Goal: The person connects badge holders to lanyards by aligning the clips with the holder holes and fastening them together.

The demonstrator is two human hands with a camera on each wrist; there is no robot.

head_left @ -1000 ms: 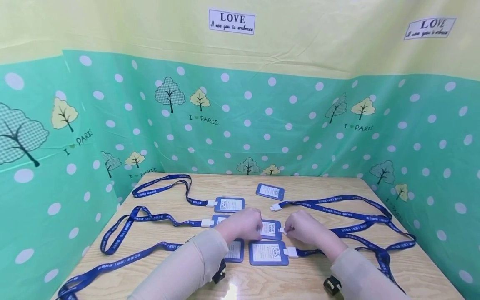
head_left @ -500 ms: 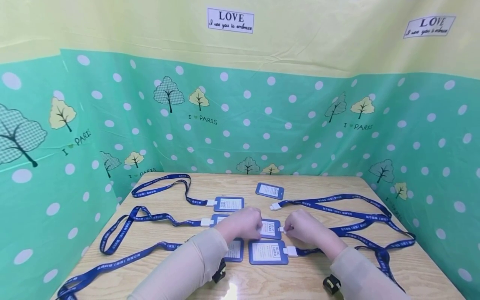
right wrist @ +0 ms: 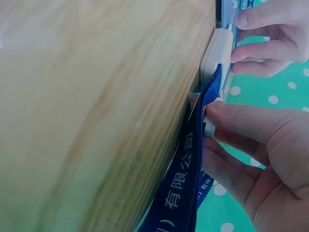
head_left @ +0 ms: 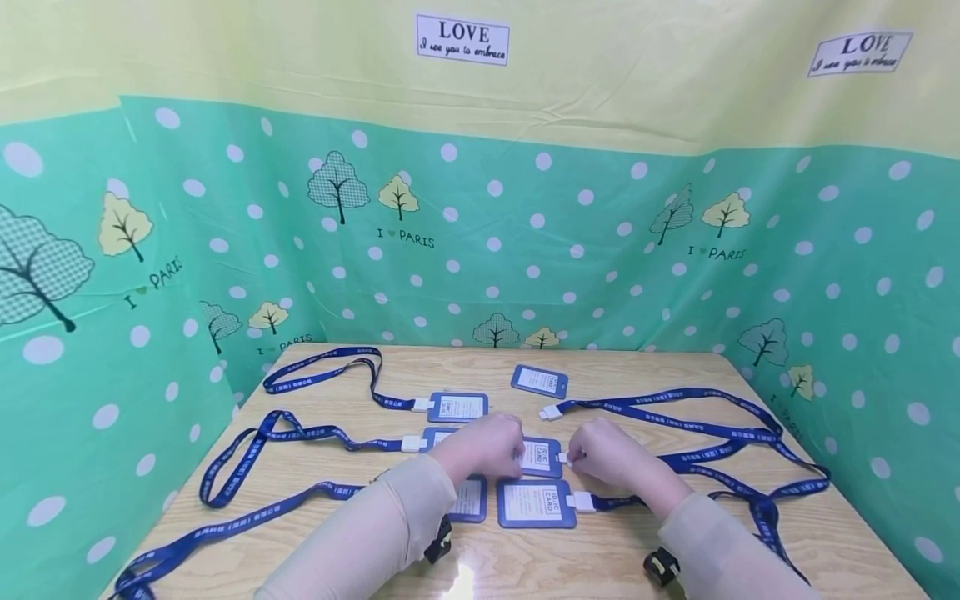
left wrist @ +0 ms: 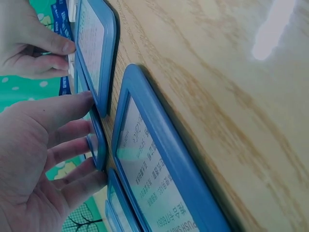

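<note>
In the head view my left hand (head_left: 491, 448) grips the left end of a blue ID card holder (head_left: 542, 457) in the middle row of the right column. The left wrist view shows its thumb (left wrist: 72, 104) and fingertips at opposite edges of that holder. My right hand (head_left: 603, 452) pinches the white clip (head_left: 566, 458) at that holder's right end; from the right wrist, the blue lanyard (right wrist: 181, 183) runs away from the pinched clip. Just nearer lies another card holder (head_left: 537, 504) with its white clip (head_left: 583, 502) attached. My left hand and forearm partly cover two holders of the left column.
Three lanyards, such as the far-left lanyard (head_left: 322, 382), spread over the left of the wooden table (head_left: 555, 567). A loose card holder (head_left: 540, 381) lies at the back, with an unattached white clip (head_left: 551, 412) near it. More lanyards (head_left: 757, 437) cross on the right.
</note>
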